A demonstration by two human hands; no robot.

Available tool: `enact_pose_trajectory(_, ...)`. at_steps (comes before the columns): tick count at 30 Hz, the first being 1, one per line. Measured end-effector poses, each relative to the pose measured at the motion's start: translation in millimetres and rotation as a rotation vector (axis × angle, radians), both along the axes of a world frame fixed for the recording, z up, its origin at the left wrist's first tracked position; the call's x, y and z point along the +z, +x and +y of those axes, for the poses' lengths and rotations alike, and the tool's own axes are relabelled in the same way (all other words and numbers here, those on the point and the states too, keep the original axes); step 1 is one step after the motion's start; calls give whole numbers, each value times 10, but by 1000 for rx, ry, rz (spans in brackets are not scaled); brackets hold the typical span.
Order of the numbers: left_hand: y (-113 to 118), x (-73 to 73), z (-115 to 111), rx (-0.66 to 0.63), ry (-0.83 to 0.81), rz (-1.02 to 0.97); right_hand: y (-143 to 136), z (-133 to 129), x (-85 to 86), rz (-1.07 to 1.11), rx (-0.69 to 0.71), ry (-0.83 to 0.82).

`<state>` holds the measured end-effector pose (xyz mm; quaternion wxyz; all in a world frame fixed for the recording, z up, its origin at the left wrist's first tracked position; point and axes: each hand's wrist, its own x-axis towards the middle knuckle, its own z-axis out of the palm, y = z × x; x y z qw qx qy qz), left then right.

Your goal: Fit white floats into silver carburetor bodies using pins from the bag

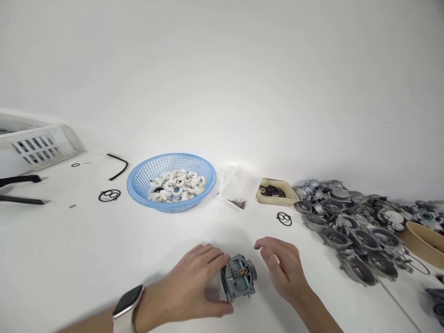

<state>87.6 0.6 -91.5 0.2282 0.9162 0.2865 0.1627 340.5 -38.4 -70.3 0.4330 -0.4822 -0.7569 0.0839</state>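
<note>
- White surface (166,236) carries everything.
- Heap of grey metal parts (350,226), right side of surface.
- Blue basket (173,208), back of surface; white curved pieces (169,186) inside.
- Left hand (189,286): thumb and fingers gripping the metal body's left side.
- Right hand (282,268): just right of the metal body, apart from it; fingers loosely bent, narrow thumb-index gap, nothing visible held.
- Yellowish tray (277,200), beside heap; dark thin pieces inside.
- Metal body (239,277): front of surface, between hands, open face with brass fittings up.
- Black gasket (284,218), just in front of tray.
- Thin pins (238,203), left of tray.
</note>
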Motion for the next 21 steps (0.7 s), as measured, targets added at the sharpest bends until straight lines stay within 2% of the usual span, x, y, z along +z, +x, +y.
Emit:
enact_pose_trajectory(3,12,-15,-39,22,-7,-26,19,71,2,44,-100,-73)
enact_pose_trajectory(6,-12,-10,-19,-1,-3,-44,-99,221,154,-5,-88,-92)
enact_pose_trajectory(10,-44,-56,33,-30,46,-56,-543,598,539,-244,7,-92)
enact_pose_trajectory(12,-46,-100,56,-48,66,-61,-837,874,704,-324,26,-155)
enact_pose_trajectory(14,-45,-144,87,-75,92,-50,-1124,1198,798,-395,84,-184)
enact_pose_trajectory(17,-57,-193,152,-108,152,-25,-1470,1711,813,-567,248,-292)
enact_pose_trajectory(19,-73,-210,198,-134,192,-10,-1629,2015,762,-697,347,-428)
enact_pose_trajectory(21,-87,-211,231,-163,227,5,-1733,2242,685,-793,386,-539)
